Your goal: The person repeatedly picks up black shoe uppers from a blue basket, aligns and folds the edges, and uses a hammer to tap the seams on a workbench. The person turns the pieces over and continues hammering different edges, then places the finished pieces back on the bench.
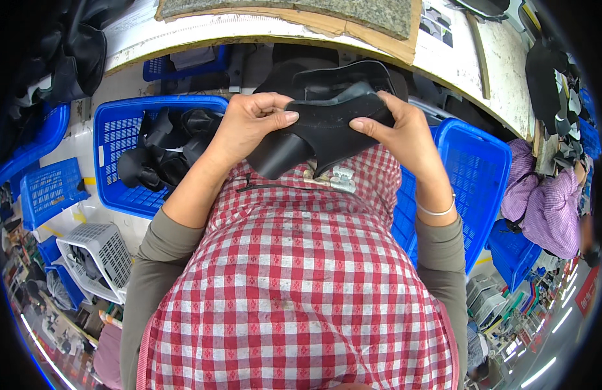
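Note:
A black leather shoe upper (327, 127) is stretched between my two hands above my lap. Its upper edge shows a greyish lining, and a curved flap hangs down on the left side. My left hand (252, 123) pinches its left edge between thumb and fingers. At the right edge, my right hand (405, 127) grips it with the thumb on the front and the fingers behind, partly hidden. Just beyond it, more black leather pieces (343, 75) lie below the table edge.
A blue basket (161, 101) with black leather pieces (164, 153) stands on my left. Blue baskets (473, 175) are at my right. Ahead runs a white worktable (129, 39) bearing a stone slab (353, 13). Another person's purple checked sleeve (551, 218) shows at far right.

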`<action>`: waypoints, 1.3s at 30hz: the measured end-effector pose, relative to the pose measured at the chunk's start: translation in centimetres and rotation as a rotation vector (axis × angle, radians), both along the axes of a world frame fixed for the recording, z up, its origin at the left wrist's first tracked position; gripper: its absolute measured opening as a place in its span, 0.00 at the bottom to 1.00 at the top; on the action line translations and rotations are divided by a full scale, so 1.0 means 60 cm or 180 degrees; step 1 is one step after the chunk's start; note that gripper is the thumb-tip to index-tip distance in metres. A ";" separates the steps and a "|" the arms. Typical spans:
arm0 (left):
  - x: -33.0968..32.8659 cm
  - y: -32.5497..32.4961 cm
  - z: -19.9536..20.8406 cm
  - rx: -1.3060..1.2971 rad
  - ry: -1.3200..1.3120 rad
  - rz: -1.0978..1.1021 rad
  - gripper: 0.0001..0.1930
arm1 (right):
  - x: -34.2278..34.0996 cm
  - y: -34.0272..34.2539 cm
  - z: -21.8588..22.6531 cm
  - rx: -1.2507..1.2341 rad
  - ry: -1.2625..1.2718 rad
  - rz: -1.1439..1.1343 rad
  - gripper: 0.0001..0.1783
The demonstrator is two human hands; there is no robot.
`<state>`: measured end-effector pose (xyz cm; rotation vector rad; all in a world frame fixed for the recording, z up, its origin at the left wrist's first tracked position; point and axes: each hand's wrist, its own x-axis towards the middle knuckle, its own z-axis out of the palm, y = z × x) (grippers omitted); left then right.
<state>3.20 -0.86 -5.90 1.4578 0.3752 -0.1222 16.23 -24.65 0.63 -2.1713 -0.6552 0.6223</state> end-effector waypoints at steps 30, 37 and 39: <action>0.044 -0.019 0.004 0.0539 -0.0643 -0.1182 0.19 | -0.036 0.006 -0.011 -0.0046 -0.0529 0.0087 0.19; 0.038 -0.024 0.013 0.0767 -0.0431 -0.1756 0.19 | -0.040 -0.004 -0.030 -0.0308 -0.0695 -0.0016 0.18; 0.033 -0.028 0.015 0.0773 -0.0414 -0.1612 0.20 | -0.038 -0.013 -0.031 0.0057 -0.0424 -0.0295 0.17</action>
